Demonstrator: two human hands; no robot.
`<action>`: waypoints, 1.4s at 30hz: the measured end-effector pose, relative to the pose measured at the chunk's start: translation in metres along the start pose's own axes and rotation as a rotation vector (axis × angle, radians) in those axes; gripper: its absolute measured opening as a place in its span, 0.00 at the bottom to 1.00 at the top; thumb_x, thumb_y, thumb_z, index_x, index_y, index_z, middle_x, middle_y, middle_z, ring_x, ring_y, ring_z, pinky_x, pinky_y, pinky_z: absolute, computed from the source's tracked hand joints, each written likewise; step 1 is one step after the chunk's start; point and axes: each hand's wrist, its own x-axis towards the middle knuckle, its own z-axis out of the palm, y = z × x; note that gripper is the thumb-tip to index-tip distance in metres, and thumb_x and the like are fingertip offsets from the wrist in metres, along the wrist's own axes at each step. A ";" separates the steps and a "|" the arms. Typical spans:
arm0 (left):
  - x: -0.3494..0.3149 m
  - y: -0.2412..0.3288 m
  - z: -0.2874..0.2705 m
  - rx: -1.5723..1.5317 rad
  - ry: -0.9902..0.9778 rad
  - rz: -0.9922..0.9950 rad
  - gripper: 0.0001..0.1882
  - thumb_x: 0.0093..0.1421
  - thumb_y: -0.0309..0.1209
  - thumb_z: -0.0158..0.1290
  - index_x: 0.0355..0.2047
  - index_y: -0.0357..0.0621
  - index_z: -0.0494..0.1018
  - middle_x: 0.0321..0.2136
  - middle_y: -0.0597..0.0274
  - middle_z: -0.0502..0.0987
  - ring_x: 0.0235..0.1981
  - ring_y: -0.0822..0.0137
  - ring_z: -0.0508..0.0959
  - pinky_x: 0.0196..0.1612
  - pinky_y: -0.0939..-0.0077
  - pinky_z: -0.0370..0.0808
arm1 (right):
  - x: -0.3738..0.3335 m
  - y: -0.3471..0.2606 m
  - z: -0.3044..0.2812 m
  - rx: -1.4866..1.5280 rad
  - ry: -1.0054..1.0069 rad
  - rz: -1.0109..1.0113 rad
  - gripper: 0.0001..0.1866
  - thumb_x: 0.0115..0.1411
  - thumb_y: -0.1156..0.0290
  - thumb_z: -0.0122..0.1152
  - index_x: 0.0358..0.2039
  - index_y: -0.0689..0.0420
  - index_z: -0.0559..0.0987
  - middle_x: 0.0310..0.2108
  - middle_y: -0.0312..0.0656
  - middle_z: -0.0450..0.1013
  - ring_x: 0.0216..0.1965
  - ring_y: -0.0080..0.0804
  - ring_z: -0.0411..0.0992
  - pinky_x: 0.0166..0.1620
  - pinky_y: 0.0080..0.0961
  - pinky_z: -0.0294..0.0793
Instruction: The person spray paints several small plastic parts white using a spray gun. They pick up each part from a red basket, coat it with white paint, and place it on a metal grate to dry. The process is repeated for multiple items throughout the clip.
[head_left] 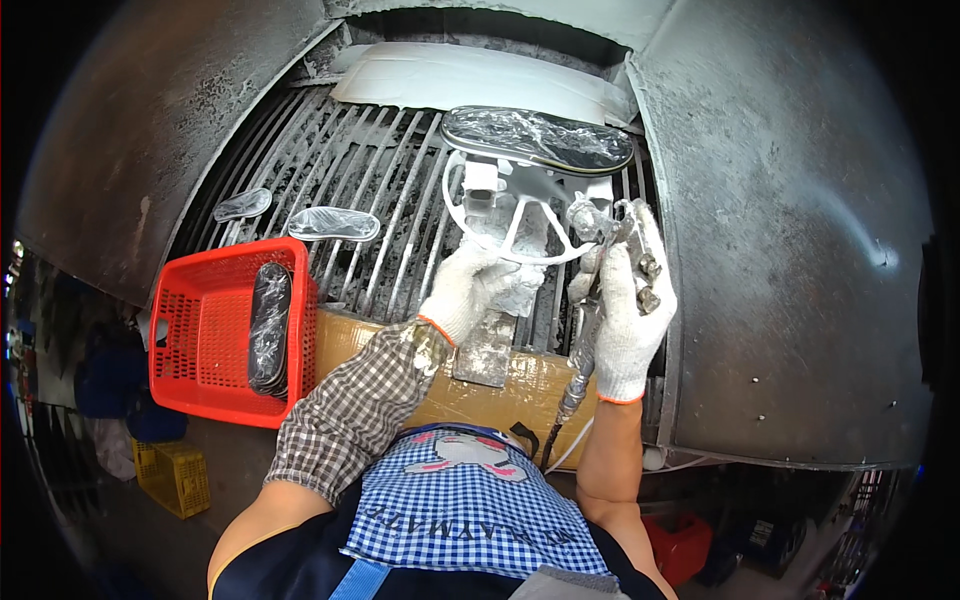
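My left hand point(462, 290), in a white knit glove, is closed on the near rim of a white oval frame with spokes point(520, 258). My right hand point(634, 325), gloved too, is wrapped round a paint-crusted spray gun point(648, 243). Its nozzle end points left, over the frame's right side, and a wrapped hose point(572, 392) hangs below it. A faint grey mist shows inside the frame. Just beyond lies a long black oval piece in clear film point(540, 140). Beneath the frame is a white-coated block-like support point(510, 285), partly hidden.
Two small film-wrapped oval pieces point(334, 224) point(243, 205) lie on the slatted metal grate point(395, 170). A red basket point(205, 405) at left holds similar black pieces point(269, 330). Metal walls point(780, 250) flank the grate; tape-covered cardboard point(350, 370) lines its front. A yellow crate point(172, 478) stands lower left.
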 end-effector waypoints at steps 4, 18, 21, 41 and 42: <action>0.000 0.000 0.000 0.054 0.065 -0.018 0.18 0.69 0.27 0.50 0.56 0.30 0.72 0.52 0.45 0.79 0.55 0.53 0.81 0.63 0.52 0.80 | -0.004 -0.005 -0.009 0.042 0.020 0.030 0.29 0.73 0.77 0.59 0.72 0.68 0.66 0.38 0.37 0.80 0.29 0.15 0.73 0.34 0.16 0.75; 0.003 0.000 -0.002 -0.032 0.055 -0.004 0.17 0.68 0.24 0.54 0.55 0.28 0.72 0.51 0.45 0.80 0.53 0.49 0.82 0.62 0.45 0.81 | -0.005 -0.020 -0.031 -0.170 0.187 -0.049 0.28 0.73 0.77 0.59 0.71 0.68 0.67 0.35 0.36 0.77 0.28 0.15 0.72 0.33 0.16 0.73; 0.003 0.002 -0.003 -0.025 0.088 0.002 0.17 0.68 0.25 0.54 0.55 0.29 0.73 0.51 0.45 0.80 0.52 0.50 0.83 0.62 0.48 0.81 | -0.011 -0.026 -0.032 -0.068 0.106 -0.018 0.29 0.72 0.79 0.59 0.71 0.69 0.67 0.38 0.38 0.78 0.29 0.16 0.72 0.34 0.16 0.74; 0.010 0.028 -0.032 -0.010 0.003 0.064 0.22 0.68 0.25 0.51 0.61 0.26 0.70 0.52 0.39 0.80 0.52 0.45 0.83 0.55 0.50 0.85 | 0.002 -0.032 -0.056 0.022 0.165 0.003 0.28 0.74 0.75 0.59 0.71 0.68 0.67 0.36 0.37 0.77 0.29 0.14 0.71 0.32 0.14 0.74; 0.011 0.029 -0.033 -0.017 0.014 0.066 0.22 0.68 0.25 0.52 0.60 0.26 0.70 0.52 0.39 0.80 0.51 0.45 0.83 0.54 0.50 0.85 | 0.002 -0.033 -0.057 0.012 0.178 0.003 0.28 0.74 0.75 0.59 0.71 0.68 0.67 0.36 0.37 0.77 0.29 0.14 0.71 0.32 0.14 0.74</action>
